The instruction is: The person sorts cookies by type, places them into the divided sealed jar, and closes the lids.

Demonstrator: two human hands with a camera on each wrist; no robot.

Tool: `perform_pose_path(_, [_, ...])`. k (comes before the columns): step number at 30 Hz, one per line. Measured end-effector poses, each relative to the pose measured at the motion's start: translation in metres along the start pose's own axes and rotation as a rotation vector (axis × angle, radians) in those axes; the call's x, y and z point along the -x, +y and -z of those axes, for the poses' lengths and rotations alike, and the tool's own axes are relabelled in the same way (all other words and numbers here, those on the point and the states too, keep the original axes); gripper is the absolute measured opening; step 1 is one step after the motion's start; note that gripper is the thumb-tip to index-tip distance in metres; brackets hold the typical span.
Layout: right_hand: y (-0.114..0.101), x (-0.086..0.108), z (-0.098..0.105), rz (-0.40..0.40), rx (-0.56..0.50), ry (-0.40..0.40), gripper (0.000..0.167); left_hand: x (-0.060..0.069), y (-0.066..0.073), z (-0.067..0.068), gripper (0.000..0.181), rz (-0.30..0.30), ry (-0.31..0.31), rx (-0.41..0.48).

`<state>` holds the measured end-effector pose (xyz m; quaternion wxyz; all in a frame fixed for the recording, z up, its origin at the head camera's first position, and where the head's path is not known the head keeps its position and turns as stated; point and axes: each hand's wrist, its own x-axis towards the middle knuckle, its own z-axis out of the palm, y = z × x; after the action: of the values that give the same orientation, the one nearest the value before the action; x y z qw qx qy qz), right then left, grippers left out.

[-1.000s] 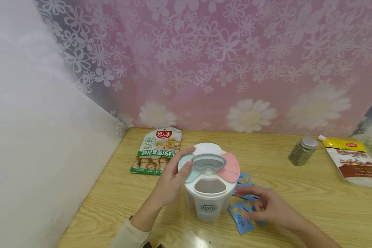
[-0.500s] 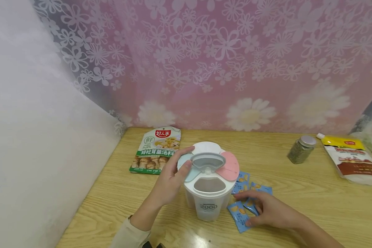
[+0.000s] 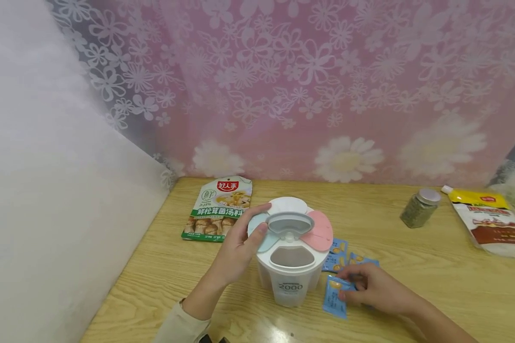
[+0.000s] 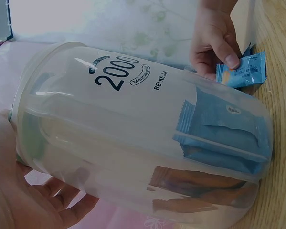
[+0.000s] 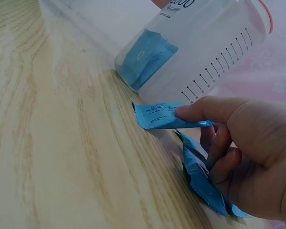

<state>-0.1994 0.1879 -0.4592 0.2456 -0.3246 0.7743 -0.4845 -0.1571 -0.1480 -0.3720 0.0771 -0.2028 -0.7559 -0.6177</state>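
A clear container (image 3: 288, 290) with a white lid and coloured flaps stands on the table; its front grey flap is raised over an opening. My left hand (image 3: 236, 252) grips the lid's left edge, thumb on the pale blue flap (image 3: 266, 244). Through the wall, the left wrist view shows a blue packet (image 4: 224, 129) and brown packets (image 4: 195, 186) inside. My right hand (image 3: 379, 290) pinches a blue packet (image 3: 335, 297) between thumb and fingers, right of the container. More blue packets (image 3: 336, 259) lie behind and under that hand, as the right wrist view also shows (image 5: 200, 179).
A green and white food pouch (image 3: 216, 209) lies behind my left hand. At the right stand a small glass jar of dried herbs (image 3: 418, 209) and, farther over, a yellow, white and brown pouch (image 3: 489, 224) lying down. A floral curtain (image 3: 326, 95) hangs behind the table (image 3: 163, 276).
My right hand has taken hold of the front blue packet, which has turned and shifted slightly right. The left hand and container keep their places.
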Motion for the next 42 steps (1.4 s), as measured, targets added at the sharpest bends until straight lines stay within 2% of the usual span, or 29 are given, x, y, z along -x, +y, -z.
perform_pose_path(5, [0.001,-0.001,0.001,0.012,-0.095,-0.056,0.019,0.0,0.0,0.001,0.039,0.001,0.001,-0.003])
perform_pose_path(8, [0.002,-0.001,0.003,0.038,-0.098,-0.067,0.019,0.0,0.001,0.001,0.04,-0.004,-0.005,0.006])
perform_pose_path(13, [0.0,0.001,0.007,0.061,-0.115,-0.034,0.022,0.0,0.001,0.0,0.041,-0.003,-0.002,0.01])
perform_pose_path(18, [-0.009,0.003,0.011,0.01,-0.139,0.029,0.02,0.0,0.001,-0.001,0.04,-0.01,0.0,0.002])
perform_pose_path(27, [-0.029,0.007,0.017,-0.03,-0.171,0.049,0.022,0.0,0.0,0.0,0.04,-0.007,-0.003,0.0])
perform_pose_path(35, [-0.043,0.009,0.018,0.033,-0.208,0.142,0.011,0.0,-0.001,-0.001,0.04,-0.01,-0.001,-0.003])
perform_pose_path(42, [-0.053,0.013,0.017,0.153,-0.286,0.174,0.025,0.0,0.0,-0.001,0.04,-0.008,-0.001,-0.005])
